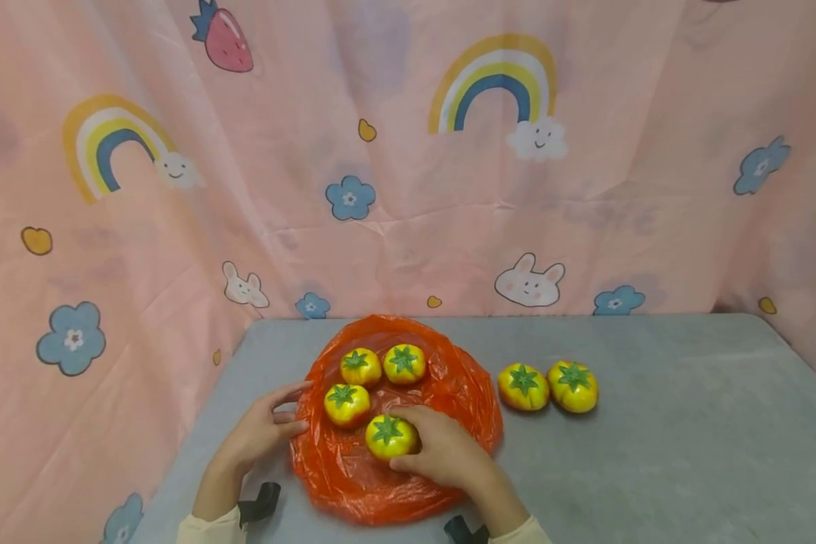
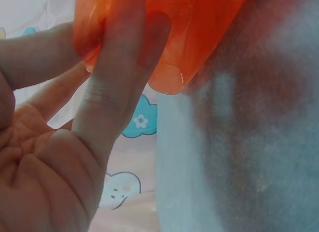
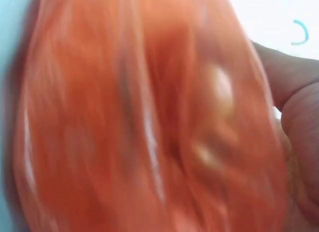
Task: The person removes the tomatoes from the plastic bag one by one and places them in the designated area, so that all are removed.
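Observation:
An orange-red plastic bag lies spread open on the grey table, its rim folded out. Inside it, toward the back and left, sit three yellow-red tomatoes with green star-shaped tops, one of them the back-right tomato. My right hand grips another tomato over the front part of the bag, fingers behind it and thumb in front. At the bag's left edge, my left hand pinches the thin plastic between thumb and fingers. Blurred plastic covers most of the right wrist view and hides the gripped tomato there.
Two more tomatoes, the left one and the right one, stand side by side on the table, right of the bag. A pink patterned curtain hangs along the back and left edges.

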Tool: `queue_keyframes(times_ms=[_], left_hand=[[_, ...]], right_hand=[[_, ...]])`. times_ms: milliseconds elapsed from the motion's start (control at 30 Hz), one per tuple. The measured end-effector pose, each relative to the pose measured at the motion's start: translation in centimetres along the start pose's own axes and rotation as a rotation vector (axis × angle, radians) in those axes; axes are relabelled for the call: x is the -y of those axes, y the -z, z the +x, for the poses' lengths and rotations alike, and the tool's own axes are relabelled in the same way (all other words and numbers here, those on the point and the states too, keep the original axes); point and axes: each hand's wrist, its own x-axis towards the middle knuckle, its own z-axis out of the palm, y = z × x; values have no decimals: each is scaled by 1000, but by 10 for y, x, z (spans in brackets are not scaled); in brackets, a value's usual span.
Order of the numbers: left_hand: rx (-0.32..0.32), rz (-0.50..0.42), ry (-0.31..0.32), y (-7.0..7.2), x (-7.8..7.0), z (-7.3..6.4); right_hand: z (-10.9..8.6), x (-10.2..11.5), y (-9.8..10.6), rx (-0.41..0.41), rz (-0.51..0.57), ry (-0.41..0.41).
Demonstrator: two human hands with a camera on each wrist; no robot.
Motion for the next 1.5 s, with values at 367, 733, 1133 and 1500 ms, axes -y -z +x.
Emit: queue_keyframes(times_ms=[367, 733, 1133, 1500], left_hand=[[-9, -5, 0, 2, 0, 1], [23, -38, -30, 3, 2, 1], [33, -43, -48, 2, 0, 1], [16, -22, -38, 2, 1, 1]], right_hand=[[-3, -14, 10, -43, -3, -15], [-2, -19, 13, -44, 43, -16], [-5, -21, 19, -28, 28, -13], [-2, -19, 16, -12, 35, -26]])
